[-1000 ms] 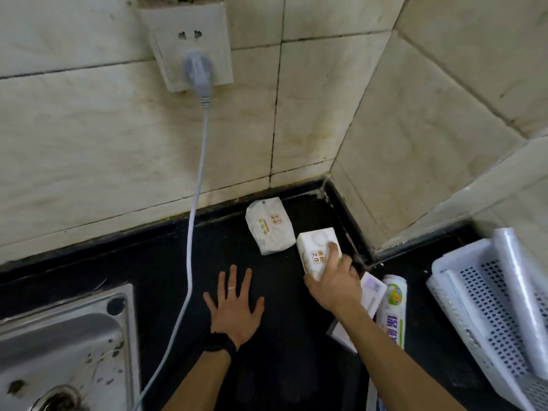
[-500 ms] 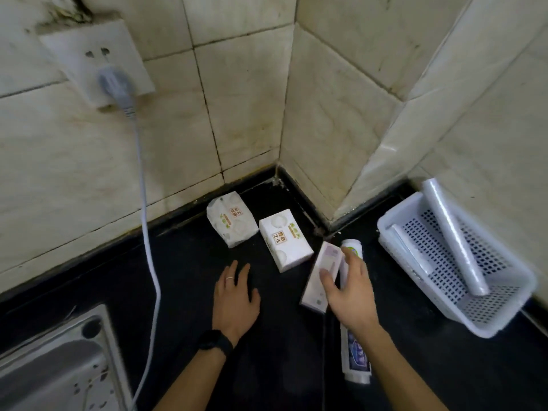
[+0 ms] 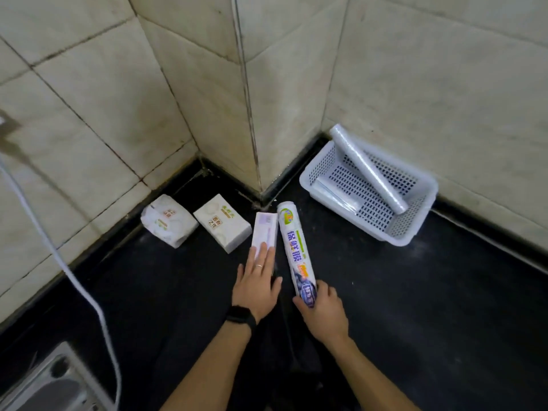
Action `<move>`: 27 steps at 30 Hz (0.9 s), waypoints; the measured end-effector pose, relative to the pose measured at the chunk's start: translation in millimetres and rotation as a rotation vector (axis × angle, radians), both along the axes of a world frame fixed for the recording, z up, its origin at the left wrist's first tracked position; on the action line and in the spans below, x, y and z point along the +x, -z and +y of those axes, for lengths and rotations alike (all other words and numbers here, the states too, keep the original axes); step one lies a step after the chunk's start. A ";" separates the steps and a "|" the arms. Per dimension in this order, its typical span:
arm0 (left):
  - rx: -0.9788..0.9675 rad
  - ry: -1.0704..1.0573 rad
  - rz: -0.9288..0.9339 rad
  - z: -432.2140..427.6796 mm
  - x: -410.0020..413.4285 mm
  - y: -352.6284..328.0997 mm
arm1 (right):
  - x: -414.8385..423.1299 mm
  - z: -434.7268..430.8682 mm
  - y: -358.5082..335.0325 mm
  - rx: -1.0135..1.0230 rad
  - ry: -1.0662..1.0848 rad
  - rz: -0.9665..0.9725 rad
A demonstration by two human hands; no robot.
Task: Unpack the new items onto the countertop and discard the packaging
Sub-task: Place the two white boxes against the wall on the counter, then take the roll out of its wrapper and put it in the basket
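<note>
On the black countertop (image 3: 400, 292) lie two white tissue packs: one (image 3: 167, 221) by the wall and one (image 3: 221, 223) beside it. A flat pale purple box (image 3: 264, 229) lies to their right, and my left hand (image 3: 257, 284) rests flat on its near end with fingers together. A printed cling-film roll (image 3: 296, 250) lies alongside the box. My right hand (image 3: 321, 311) is closed around the roll's near end.
A white perforated basket (image 3: 415, 229) stands at the right wall, holding a clear film roll (image 3: 366, 170) and a flat wrapped item. A white power cord (image 3: 68, 271) hangs down at the left. A steel sink corner (image 3: 50, 387) shows at bottom left. Tiled walls form a jutting corner behind.
My view has swung right. My left hand moved from the bare counter onto the purple box. My right hand slid down from the box and roll tops to the roll's near end.
</note>
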State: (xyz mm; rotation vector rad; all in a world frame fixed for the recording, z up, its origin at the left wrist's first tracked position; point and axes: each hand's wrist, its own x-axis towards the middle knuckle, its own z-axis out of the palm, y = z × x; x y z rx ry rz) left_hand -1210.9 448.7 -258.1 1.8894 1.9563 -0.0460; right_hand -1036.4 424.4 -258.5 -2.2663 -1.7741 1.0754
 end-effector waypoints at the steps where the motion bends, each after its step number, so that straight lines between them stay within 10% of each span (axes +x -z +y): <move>1: -0.002 -0.004 0.011 -0.8 1.0 0.5 | -2.5 -2.4 1.6 0.007 -0.001 -0.017; 6: -0.010 -0.022 0.029 -1.3 7.0 -4.3 | -5.7 1.7 3.4 -0.001 -0.080 -0.098; 17: -0.095 -0.171 -0.037 26.7 25.6 -42.9 | 123.1 -50.2 -55.4 -0.230 0.234 0.731; 27: -0.297 -0.680 -1.377 18.0 151.0 -113.3 | 202.8 -99.6 -95.6 -0.198 0.293 0.962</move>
